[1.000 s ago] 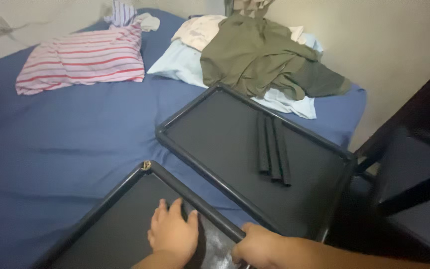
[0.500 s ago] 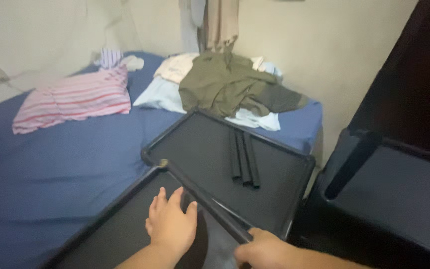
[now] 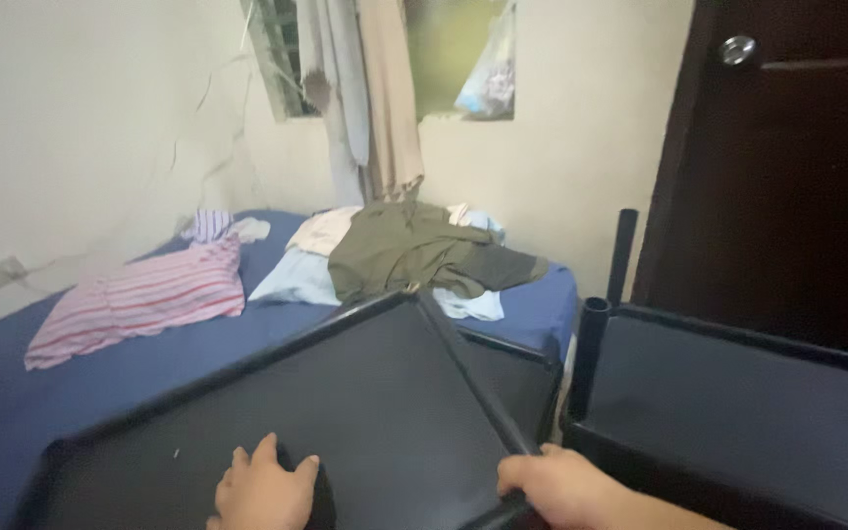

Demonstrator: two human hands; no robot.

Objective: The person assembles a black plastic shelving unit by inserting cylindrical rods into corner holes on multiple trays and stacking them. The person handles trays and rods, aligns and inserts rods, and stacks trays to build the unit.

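A black rectangular shelf panel (image 3: 345, 393) with a raised rim is tilted up over the blue bed (image 3: 100, 383). My left hand (image 3: 265, 488) lies flat on the panel's near surface, fingers spread. My right hand (image 3: 561, 484) is closed around the panel's right rim near its front corner. A second black panel (image 3: 512, 368) lies on the bed behind it, mostly hidden.
A black shelf unit (image 3: 738, 393) with upright tubes (image 3: 606, 294) stands at the right, in front of a dark wooden door (image 3: 787, 177). A striped pillow (image 3: 144, 299) and a pile of clothes (image 3: 414, 250) lie on the bed. Curtains hang at a window (image 3: 395, 79).
The view has swung upward to the wall, window and door. The panel in my hands has been raised and tilted, now covering most of the second panel behind it.
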